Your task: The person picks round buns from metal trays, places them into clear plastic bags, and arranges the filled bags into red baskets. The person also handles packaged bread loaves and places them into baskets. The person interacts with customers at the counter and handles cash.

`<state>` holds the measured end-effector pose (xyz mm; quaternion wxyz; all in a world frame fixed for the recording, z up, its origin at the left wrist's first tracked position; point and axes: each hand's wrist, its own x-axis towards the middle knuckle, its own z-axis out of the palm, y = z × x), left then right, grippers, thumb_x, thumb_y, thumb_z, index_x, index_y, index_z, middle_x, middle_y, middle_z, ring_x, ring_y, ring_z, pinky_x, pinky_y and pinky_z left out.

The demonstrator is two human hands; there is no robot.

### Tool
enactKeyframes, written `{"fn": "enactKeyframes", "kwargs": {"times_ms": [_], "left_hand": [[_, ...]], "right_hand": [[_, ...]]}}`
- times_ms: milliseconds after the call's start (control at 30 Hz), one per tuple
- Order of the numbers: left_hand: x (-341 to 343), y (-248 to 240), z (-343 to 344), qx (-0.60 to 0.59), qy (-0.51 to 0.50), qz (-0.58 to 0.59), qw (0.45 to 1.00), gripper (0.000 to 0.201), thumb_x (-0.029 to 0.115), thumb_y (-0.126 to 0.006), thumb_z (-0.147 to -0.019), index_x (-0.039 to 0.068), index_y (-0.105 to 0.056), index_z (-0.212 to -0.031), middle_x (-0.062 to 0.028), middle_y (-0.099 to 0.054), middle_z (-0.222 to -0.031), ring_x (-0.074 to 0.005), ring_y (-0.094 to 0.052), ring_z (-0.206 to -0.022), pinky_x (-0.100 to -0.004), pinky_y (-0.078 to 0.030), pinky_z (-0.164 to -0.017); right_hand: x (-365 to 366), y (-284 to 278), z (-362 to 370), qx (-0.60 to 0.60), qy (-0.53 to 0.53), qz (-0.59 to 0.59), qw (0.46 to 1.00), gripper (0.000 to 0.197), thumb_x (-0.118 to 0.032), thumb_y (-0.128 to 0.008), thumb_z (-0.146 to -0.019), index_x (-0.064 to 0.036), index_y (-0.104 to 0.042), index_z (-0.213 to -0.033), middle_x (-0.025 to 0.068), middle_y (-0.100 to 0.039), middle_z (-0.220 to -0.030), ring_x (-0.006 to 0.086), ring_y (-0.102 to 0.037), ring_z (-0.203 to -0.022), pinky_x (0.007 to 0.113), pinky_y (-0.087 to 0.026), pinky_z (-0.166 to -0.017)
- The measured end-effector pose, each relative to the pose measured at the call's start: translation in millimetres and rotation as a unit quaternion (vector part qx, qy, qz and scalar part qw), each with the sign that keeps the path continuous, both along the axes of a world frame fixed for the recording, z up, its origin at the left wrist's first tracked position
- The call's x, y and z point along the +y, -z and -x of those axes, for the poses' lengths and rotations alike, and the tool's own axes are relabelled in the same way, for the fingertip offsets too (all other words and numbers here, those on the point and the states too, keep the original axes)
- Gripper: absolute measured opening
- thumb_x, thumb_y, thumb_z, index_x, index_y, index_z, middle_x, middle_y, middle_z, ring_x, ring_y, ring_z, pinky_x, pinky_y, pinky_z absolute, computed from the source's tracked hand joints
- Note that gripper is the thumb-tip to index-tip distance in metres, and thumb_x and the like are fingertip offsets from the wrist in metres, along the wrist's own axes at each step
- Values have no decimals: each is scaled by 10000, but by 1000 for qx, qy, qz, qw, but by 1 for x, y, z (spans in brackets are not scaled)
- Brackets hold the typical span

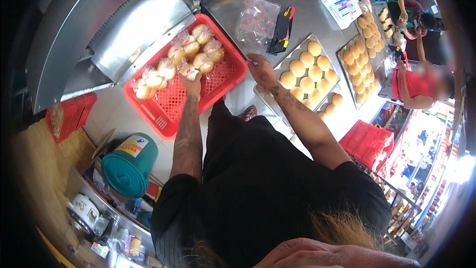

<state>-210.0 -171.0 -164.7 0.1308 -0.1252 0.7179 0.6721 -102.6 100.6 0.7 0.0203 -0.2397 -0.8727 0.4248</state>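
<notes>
A red plastic crate (166, 128) with a latticed bottom stands in front of me, tilted in the view. Several clear bags of round buns (202, 62) lie along its far side. My left hand (192, 83) reaches into it, closed on a bunched bit of clear wrap at one bagged bun pack (186, 69). At the crate's right corner is my right hand (262, 69), its fingers curled against the rim; their tips are partly hidden. Just right of that hand, a metal tray (277, 100) holds rows of golden buns (315, 73).
A black-and-yellow tape dispenser (281, 30) and loose printed plastic bags (257, 22) lie on the steel table (223, 7). More bun trays (355, 69) extend right, where other people (421, 82) stand. A green lidded bin (130, 164) is at lower left.
</notes>
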Motion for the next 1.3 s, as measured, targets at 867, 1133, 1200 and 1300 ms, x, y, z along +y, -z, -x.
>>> {"fn": "enactKeyframes", "kwargs": {"times_ms": [867, 1133, 1200, 1300], "left_hand": [[109, -182, -12, 164, 405, 28, 899, 281, 239, -648, -1060, 33, -721, -1237, -93, -768, -1103, -172, -709, -1023, -319, -540, -919], [140, -227, -117, 485, 166, 252, 821, 383, 243, -706, -960, -5, -607, -1234, -175, -623, -1062, -374, -577, -1070, -485, -468, -961], [163, -240, -176, 326, 345, 139, 869, 454, 334, -796, -901, 17, -615, -1171, -131, -638, -969, -318, -626, -976, -455, -499, -903], [188, -254, -245, 154, 596, 112, 780, 424, 406, -841, -888, 47, -710, -1071, -69, -737, -912, -184, -713, -897, -363, -546, -806]], "right_hand": [[66, -57, -147, 118, 385, 189, 895, 382, -357, -651, -1063, 11, -722, -1142, 36, -666, -834, 96, -620, -699, 264, -553, -655], [77, -63, -225, 171, 257, 438, 844, 464, -202, -771, -964, -50, -544, -1339, 46, -694, -1083, 154, -686, -976, 310, -582, -827], [64, -64, -244, 134, 246, 454, 846, 508, -220, -825, -921, -60, -554, -1320, 66, -686, -1078, 171, -680, -1036, 329, -567, -896], [44, -62, -276, 159, 241, 517, 806, 575, -239, -842, -909, -57, -531, -1358, 75, -684, -1072, 156, -676, -996, 307, -563, -865]]}}
